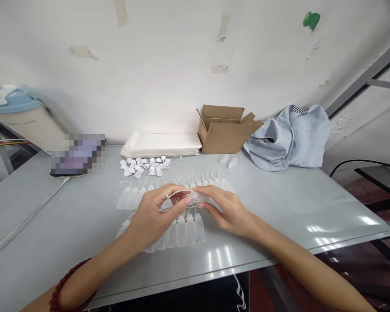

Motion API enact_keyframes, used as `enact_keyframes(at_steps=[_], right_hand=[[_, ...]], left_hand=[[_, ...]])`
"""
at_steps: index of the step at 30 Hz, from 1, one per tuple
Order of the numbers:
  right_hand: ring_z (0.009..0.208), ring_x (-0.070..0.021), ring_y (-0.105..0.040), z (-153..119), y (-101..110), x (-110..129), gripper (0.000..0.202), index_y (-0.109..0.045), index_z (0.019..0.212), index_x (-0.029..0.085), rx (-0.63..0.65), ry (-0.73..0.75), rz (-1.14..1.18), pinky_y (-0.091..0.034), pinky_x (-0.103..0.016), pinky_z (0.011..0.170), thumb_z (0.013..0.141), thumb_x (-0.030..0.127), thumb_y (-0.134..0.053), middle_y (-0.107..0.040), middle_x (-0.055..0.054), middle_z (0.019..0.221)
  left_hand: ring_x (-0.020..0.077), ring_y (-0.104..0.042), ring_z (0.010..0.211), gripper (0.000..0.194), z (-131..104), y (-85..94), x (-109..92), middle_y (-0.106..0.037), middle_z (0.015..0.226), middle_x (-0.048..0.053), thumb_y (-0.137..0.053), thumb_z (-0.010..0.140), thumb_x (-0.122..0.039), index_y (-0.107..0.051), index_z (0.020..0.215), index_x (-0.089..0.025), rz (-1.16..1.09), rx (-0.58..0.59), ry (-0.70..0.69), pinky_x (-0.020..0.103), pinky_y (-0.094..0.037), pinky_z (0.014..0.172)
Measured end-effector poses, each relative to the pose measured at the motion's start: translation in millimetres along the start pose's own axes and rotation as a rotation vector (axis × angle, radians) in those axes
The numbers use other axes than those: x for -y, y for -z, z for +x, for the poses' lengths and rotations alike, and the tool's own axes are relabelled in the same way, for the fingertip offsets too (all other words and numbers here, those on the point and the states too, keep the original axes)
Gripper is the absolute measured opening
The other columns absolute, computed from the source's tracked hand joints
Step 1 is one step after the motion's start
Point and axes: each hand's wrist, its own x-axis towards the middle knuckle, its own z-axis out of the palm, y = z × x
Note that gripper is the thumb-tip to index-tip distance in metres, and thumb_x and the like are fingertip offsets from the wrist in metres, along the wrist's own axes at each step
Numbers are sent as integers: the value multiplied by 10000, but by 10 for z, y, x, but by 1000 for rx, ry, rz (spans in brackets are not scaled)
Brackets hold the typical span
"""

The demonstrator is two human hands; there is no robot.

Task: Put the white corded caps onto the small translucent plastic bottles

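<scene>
While my left hand (pixel 157 208) is pinching one end of a translucent white plastic bottle (pixel 195 196) at the frame's centre, my right hand (pixel 226 208) is clasping the other, its long axis apparently running sideways between them.

No text I can read from where I stand. Faint line of marking (pixel 26 123) on the blue-lidded container (pixel 35 132), too small to make out. Phone screen (pixel 78 155) is blurred into blocks, nothing legible there either.
</scene>
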Motion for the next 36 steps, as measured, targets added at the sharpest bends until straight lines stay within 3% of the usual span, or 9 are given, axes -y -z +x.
enact_keyframes(at_steps=[7, 11, 14, 19, 23, 28, 33, 36], right_hand=[[977, -179, -637, -1, -9, 28, 401, -405, 1301, 222, 19, -11, 49, -558, -329, 786, 917, 127, -470, -645, -94, 1111], [921, -177, -653, 1, 7, 63, 331, -448, 1249, 212, 55, -92, 98, -555, -328, 752, 923, 161, -470, -655, -91, 1093], [918, -172, -651, 15, 43, 104, 294, -475, 1210, 207, 98, -236, 233, -538, -337, 784, 917, 195, -493, -662, -79, 1084], [998, -169, -624, 63, 103, 192, 271, -466, 1194, 202, 157, -469, 635, -491, -368, 875, 926, 236, -488, -659, -72, 1071], [1010, -168, -625, 97, 111, 215, 268, -447, 1194, 197, 188, -541, 1028, -459, -390, 918, 938, 269, -480, -660, -84, 1077], [961, -196, -660, 94, 44, 155, 366, -462, 1208, 187, 166, -669, 1285, -460, -413, 917, 891, 336, -569, -687, -85, 995], [965, -184, -665, 90, 3, 104, 326, -491, 1193, 184, 165, -664, 1403, -456, -385, 922, 895, 294, -565, -686, -81, 987], [984, -167, -649, 96, 29, 109, 274, -523, 1187, 182, 184, -608, 1320, -458, -363, 919, 921, 251, -521, -684, -71, 992]], left_hand=[[131, -611, 712, 109, 3, 8, -36, -665, 750, -21, -661, 791, -337, -676, 806, -230, -125, 56, 117, 214, -514, 622], [128, -604, 688, 110, -5, -15, -16, -652, 729, -21, -659, 795, -335, -664, 805, -226, -96, 58, 108, 215, -506, 592], [131, -590, 684, 80, -19, -50, 15, -657, 758, -12, -649, 811, -298, -652, 832, -221, 44, -5, -16, 245, -500, 610], [158, -594, 795, 123, -46, -101, 42, -647, 867, 28, -630, 828, -181, -598, 945, -202, 266, -235, -470, 299, -516, 696], [219, -578, 984, 309, -56, -101, 78, -618, 1042, 95, -629, 824, -137, -540, 1117, -180, 404, -201, -692, 378, -521, 816], [295, -510, 1130, 553, -56, -88, 128, -564, 1181, 181, -680, 799, -205, -430, 1282, -100, 548, -76, -801, 457, -490, 910], [285, -496, 1135, 528, -42, -99, 123, -557, 1183, 181, -660, 811, -161, -427, 1280, -94, 580, -60, -785, 458, -486, 922], [277, -507, 1101, 507, -46, -117, 131, -567, 1152, 161, -650, 807, -123, -441, 1269, -116, 569, -85, -767, 451, -500, 896]])
